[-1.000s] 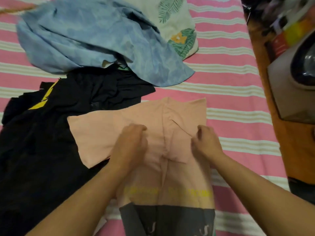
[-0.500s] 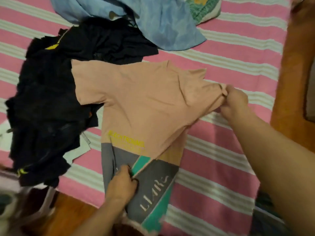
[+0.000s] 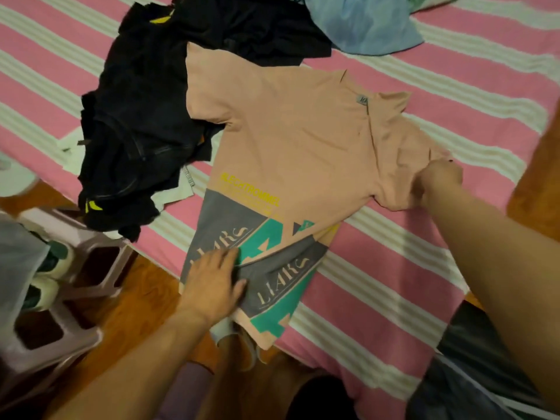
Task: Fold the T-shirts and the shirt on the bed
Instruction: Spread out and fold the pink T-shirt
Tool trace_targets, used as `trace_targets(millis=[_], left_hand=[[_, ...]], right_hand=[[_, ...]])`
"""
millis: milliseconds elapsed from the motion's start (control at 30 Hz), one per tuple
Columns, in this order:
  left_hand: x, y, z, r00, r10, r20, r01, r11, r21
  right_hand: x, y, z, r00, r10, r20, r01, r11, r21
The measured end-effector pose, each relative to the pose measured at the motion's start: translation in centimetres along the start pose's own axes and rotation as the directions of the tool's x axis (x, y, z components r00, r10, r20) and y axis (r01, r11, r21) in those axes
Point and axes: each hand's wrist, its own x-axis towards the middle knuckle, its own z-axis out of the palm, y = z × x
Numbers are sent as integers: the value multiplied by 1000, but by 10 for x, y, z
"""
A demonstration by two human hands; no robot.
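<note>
A peach T-shirt with a grey and teal print lies spread on the pink striped bed, its hem hanging over the near edge. My left hand lies flat with straight fingers on the printed lower part, beside a fold in the cloth. My right hand grips the right sleeve and pulls it outward. A pile of black clothes lies to the left, under the shirt's left sleeve. A light blue shirt is bunched at the top.
A pale plastic stool stands on the wooden floor at the lower left, with green and white shoes beside it. White cloth peeks from under the black pile. The bed's edge runs diagonally across the lower left.
The view has shifted closer and lower. My left hand has opened flat on the print and smoothed it out. My right hand keeps its hold on the sleeve and the shirt lies wider.
</note>
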Motion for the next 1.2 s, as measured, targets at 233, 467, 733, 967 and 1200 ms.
trace_targets(millis=[233,467,733,967,1200], left_hand=[[0,53,-10,998,23,54,-14,986,-164],[-101,160,-16,941,304,149,-222,886,-408],[-84,246,75,837,329,437,-205,929,-307],[-89,245,72,830,340,441,-144,896,-420],[-90,245,59,823,376,425,-184,885,-427]], right_hand=[[0,-23,-37,983,33,180,-13,993,-114],[-8,-68,-80,982,-189,-6,189,982,-29],[82,-76,-135,970,-146,-195,130,987,-93],[64,-46,-128,987,-161,-22,143,923,-356],[64,-11,-158,995,-31,-92,6,967,-253]])
